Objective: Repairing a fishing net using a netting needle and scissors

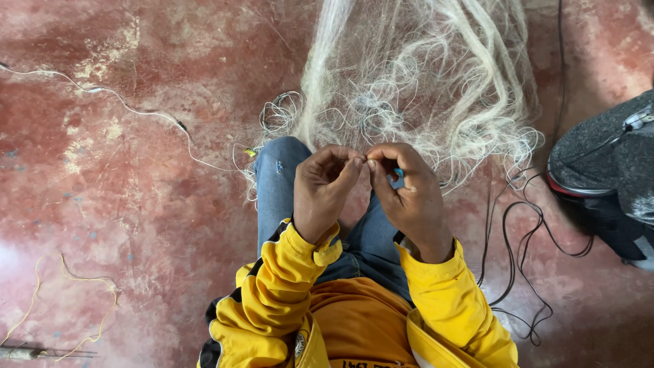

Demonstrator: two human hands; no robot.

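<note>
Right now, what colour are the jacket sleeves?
Yellow, with black and white trim on the left sleeve; clearest in the head view.

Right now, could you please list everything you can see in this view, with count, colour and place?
fishing net: one heap, pale white, top centre on the floor, reaching the knees
white line: one, white, trailing across the floor at upper left
yellow cord: one, yellow, lower left floor
black cable: one tangle, black, right of the knees
grey shoe: one, grey with red edge, right edge
floor: one, worn red, all around
jeans: one pair, blue, centre
jacket: one, yellow, bottom centre
left hand: one, centre, fingers pinched
right hand: one, centre, fingers pinched, meeting the left
</note>
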